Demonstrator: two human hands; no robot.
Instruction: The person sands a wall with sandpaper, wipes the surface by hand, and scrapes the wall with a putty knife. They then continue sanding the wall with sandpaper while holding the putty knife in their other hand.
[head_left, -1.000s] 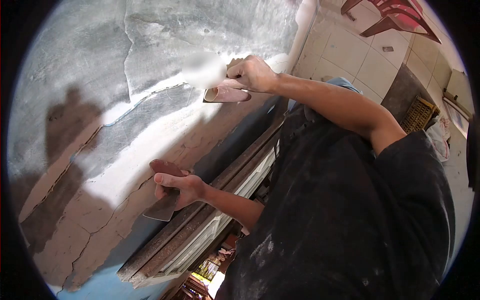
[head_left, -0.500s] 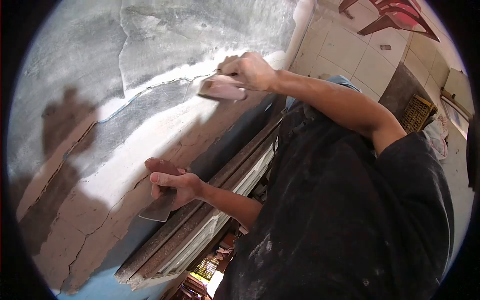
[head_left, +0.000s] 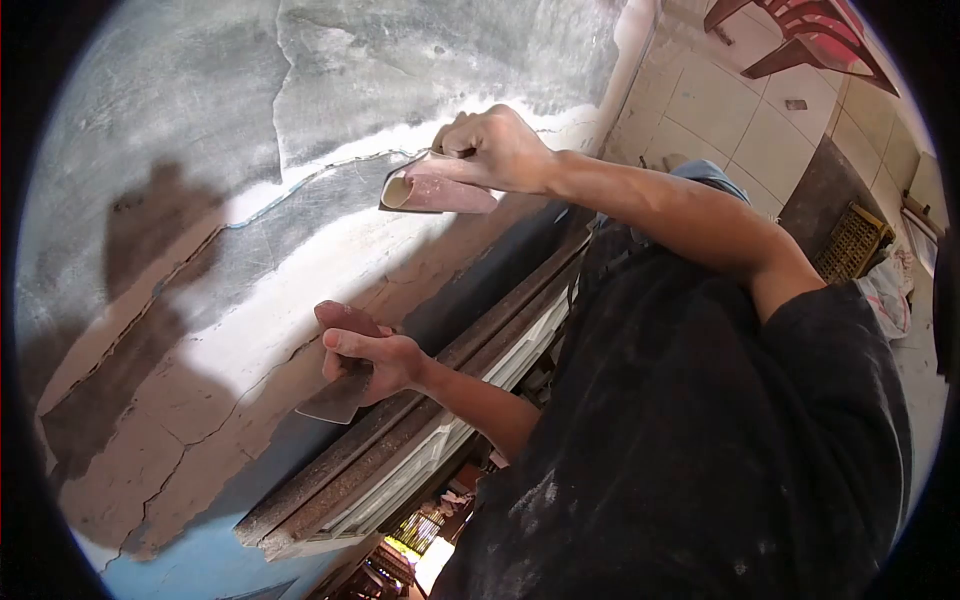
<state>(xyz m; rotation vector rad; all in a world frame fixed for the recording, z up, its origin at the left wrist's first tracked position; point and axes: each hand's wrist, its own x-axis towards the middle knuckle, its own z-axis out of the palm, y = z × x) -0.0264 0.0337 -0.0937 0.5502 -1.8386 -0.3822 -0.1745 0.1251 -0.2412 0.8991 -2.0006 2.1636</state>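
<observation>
A folded sheet of pinkish sandpaper [head_left: 440, 194] is gripped by the closed fingers of the right hand [head_left: 503, 150] at the cracked wall [head_left: 270, 285]; whether contact is made cannot be told. Nearer and to the left, a putty knife [head_left: 335, 402] is grasped by the curled left hand [head_left: 380, 358], near a brown ledge [head_left: 340, 470].

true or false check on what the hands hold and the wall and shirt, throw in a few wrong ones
1. The left hand holds a scraper. True.
2. The other hand is empty. False: the right hand holds a curled sheet.
3. A shadow falls on the wall. True.
4. The wall is free of cracks. False: cracks run across it.
5. The black shirt has pale marks on it. True.
</observation>
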